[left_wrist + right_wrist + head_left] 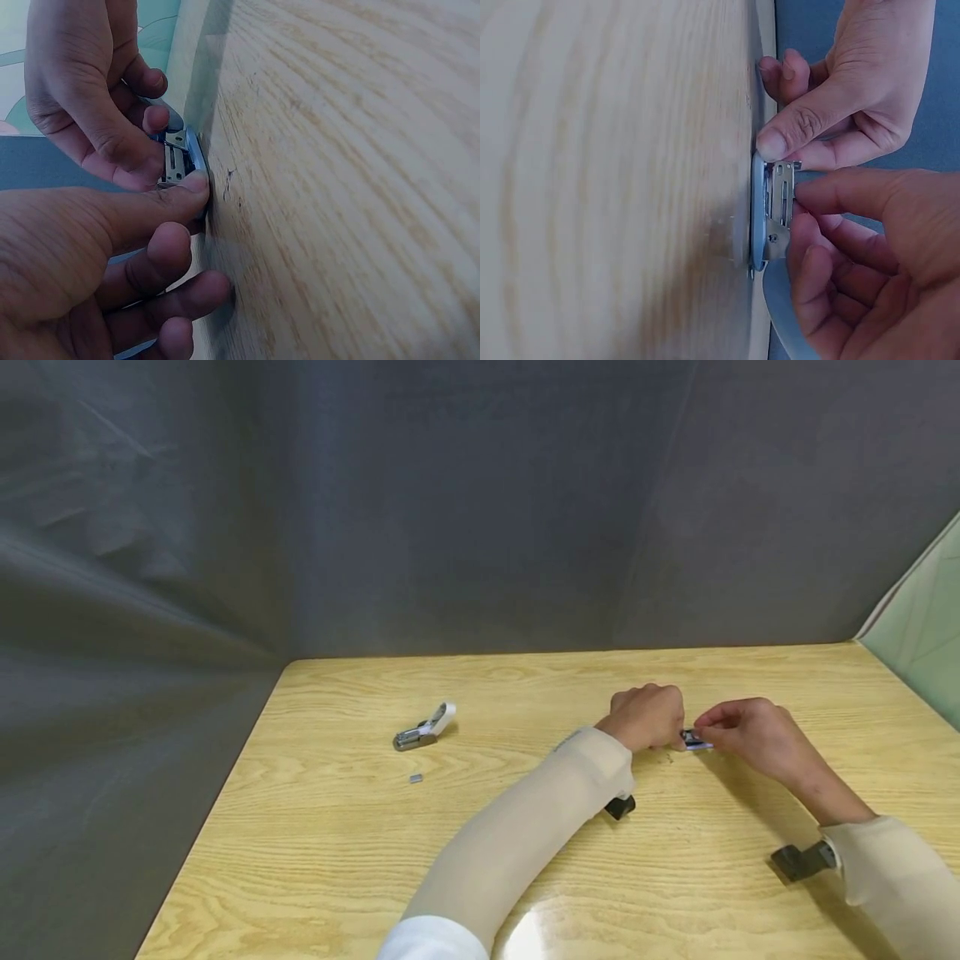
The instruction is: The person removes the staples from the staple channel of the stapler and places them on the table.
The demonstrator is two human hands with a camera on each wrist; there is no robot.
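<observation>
A small blue stapler (699, 746) with a bare metal magazine (781, 195) is between my two hands, close over the table toward the right. My left hand (647, 717) grips one end of it, the thumb (191, 187) pressing on the blue body. From the other side my right hand (765, 743) pinches at the metal part, fingertips (810, 193) right at the magazine. In the right wrist view, a blue curved part (784, 307) sticks out below, partly hidden by the right hand's fingers.
On the left of the wooden table (300, 827) lies a second stapler (415, 738), grey and white, its top swung up. A short strip of staples (416, 778) is in front of it. Dark sheeting (480, 527) hangs behind and at left.
</observation>
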